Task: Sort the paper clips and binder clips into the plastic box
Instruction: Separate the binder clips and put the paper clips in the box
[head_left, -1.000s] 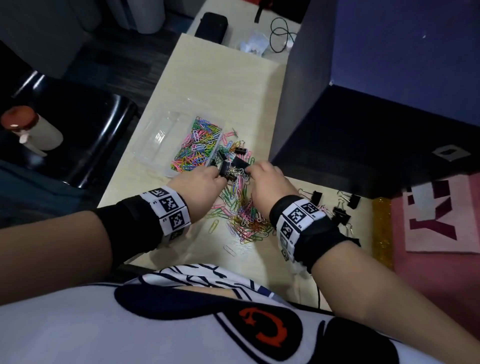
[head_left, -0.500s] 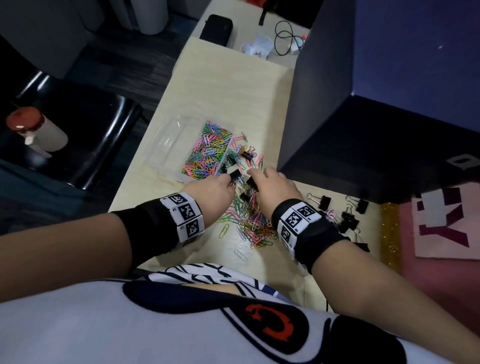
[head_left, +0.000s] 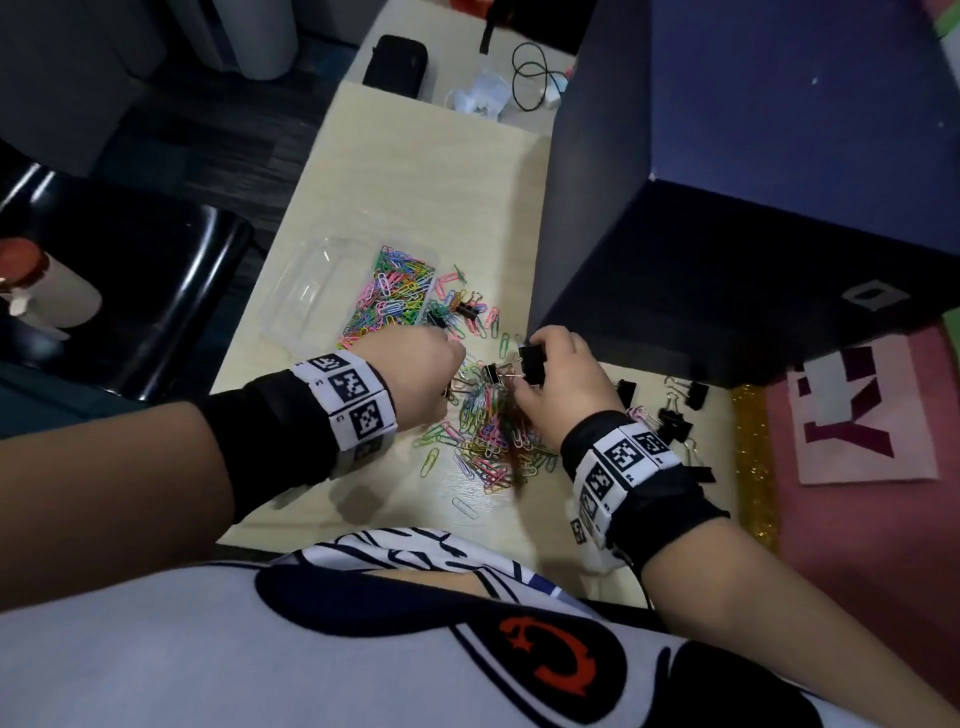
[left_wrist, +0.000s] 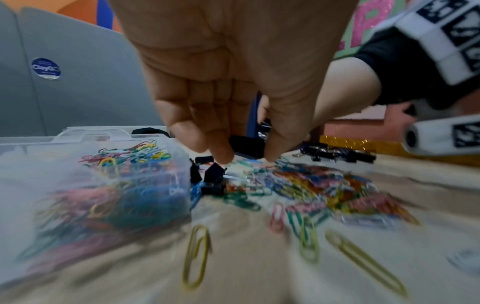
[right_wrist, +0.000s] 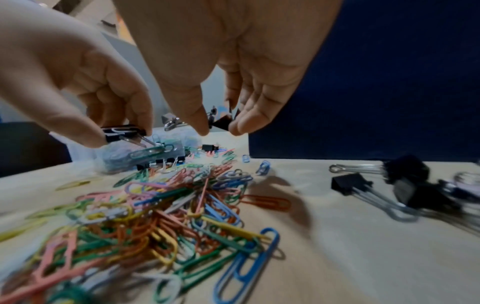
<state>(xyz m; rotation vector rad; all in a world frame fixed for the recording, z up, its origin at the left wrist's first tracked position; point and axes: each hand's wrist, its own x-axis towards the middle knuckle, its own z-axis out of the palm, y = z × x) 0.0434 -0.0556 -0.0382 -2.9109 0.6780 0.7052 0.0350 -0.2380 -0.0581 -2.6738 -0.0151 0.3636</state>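
A clear plastic box (head_left: 306, 291) lies on the table, with coloured paper clips (head_left: 400, 291) filling its right compartment. A loose pile of paper clips (head_left: 488, 431) is spread between my wrists. My left hand (head_left: 415, 369) hovers over the pile beside the box. In the right wrist view its thumb and fingers pinch a small black binder clip (right_wrist: 122, 130), and a green paper clip dangles from its wire handles. My right hand (right_wrist: 219, 129) pinches another black binder clip (head_left: 531, 364) just above the pile. A few binder clips (head_left: 465, 309) lie among paper clips by the box.
Several black binder clips (head_left: 675, 415) lie on the table to the right of my right wrist. A tall dark blue partition (head_left: 675, 234) stands close on the right. A black pouch (head_left: 395, 65) and cables (head_left: 530, 78) lie at the table's far end. A black chair (head_left: 130, 291) is on the left.
My hands have drawn apart from the spot where they met by the box. The right hand has come up and to the right with a binder clip.
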